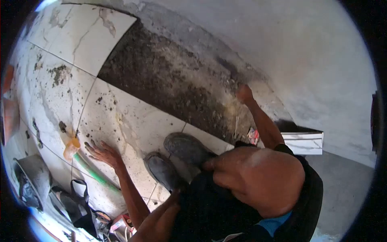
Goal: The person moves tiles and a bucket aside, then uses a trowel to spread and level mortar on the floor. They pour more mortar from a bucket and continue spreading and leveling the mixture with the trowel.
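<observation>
My left hand (104,154) is open, its fingers spread over the marbled white floor tiles (137,117). Close beside its fingertips is an orange cup-shaped piece (71,148), with a green hose (94,173) running from it toward my forearm. My right hand (244,93) is closed near the foot of the grey wall, above the bare, rough strip of floor (173,76). A dark blurred shape (227,66) lies just beyond that fist; I cannot make out whether it is a tool in my grip.
Crumbs of dark mortar (58,74) dot the tiles. A bucket (34,177) and a black strapped bag (80,209) are at lower left. My dark shoes (187,148) rest at the tile edge. A red-and-white wrapper (253,136) and a marbled tile piece (302,142) lie at right.
</observation>
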A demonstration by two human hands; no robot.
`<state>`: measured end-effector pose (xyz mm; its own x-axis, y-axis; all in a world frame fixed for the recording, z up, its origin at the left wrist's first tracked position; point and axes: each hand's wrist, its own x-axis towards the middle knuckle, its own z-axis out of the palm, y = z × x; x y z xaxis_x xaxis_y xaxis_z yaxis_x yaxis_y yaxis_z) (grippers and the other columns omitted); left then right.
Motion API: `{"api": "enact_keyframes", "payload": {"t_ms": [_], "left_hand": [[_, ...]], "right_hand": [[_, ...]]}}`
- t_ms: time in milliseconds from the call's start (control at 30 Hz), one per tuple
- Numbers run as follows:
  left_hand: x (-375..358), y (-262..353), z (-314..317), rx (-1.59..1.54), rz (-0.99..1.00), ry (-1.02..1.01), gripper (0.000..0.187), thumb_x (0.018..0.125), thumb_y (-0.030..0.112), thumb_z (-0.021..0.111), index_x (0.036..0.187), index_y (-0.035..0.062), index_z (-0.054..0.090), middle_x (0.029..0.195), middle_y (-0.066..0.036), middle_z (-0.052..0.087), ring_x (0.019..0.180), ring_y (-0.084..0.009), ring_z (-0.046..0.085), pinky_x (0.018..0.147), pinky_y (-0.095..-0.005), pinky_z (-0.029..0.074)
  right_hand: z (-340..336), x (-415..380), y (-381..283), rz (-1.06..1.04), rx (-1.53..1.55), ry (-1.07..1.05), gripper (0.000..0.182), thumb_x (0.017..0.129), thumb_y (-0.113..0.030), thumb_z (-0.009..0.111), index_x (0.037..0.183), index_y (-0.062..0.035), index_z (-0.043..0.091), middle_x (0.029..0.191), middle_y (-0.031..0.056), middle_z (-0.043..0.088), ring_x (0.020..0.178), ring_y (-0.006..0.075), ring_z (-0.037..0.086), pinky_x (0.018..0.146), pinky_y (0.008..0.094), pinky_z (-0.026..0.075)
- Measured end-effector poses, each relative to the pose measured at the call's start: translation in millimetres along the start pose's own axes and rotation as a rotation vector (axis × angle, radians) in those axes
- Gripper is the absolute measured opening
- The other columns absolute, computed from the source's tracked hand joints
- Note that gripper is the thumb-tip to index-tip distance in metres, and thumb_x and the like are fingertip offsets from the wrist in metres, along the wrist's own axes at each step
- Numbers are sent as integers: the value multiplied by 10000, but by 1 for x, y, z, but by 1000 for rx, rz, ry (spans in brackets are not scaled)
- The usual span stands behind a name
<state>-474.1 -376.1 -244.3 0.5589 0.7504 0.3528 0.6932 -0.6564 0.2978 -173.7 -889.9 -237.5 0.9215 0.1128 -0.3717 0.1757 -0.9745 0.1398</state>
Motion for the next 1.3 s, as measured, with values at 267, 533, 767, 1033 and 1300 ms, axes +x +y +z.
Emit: {"api": "enact_keyframes", "payload": {"t_ms": [267,533,767,1033,1300], "left_hand": [[1,-6,6,-12,20,30,486,904,355,347,1231,-5,346,1357,-171,246,1252,-340,236,1010,-554,133],[-3,-6,6,10,51,32,425,877,244,431,1233,25,353,1356,-176,248,1253,-349,231,1017,-540,136],[2,9,-6,-64,-48,-38,401,873,193,427,1229,27,348,1352,-172,262,1276,-322,189,1026,-523,97],[0,5,-6,-42,-84,-68,364,891,206,399,1209,35,359,1364,-145,251,1282,-303,182,1025,-530,87],[4,6,-9,-7,-102,-98,358,882,200,410,1190,19,389,1352,-164,266,1272,-319,200,1031,-513,87]], "right_hand": [[-1,-19,3,-26,777,121,373,746,-284,624,976,5,567,1144,189,442,1078,302,432,854,381,415],[-8,-12,-6,-22,361,272,353,740,-246,582,914,61,559,807,234,591,738,372,578,677,425,465],[-19,-14,-62,52,92,-25,616,804,-452,493,1174,36,435,1018,250,555,928,336,544,801,436,439],[-94,79,-236,-439,489,291,524,850,-378,475,1127,65,440,857,245,587,772,358,588,666,437,460],[-102,106,-287,-396,326,436,314,844,-303,516,865,7,473,646,210,549,614,372,560,542,440,419]]}}
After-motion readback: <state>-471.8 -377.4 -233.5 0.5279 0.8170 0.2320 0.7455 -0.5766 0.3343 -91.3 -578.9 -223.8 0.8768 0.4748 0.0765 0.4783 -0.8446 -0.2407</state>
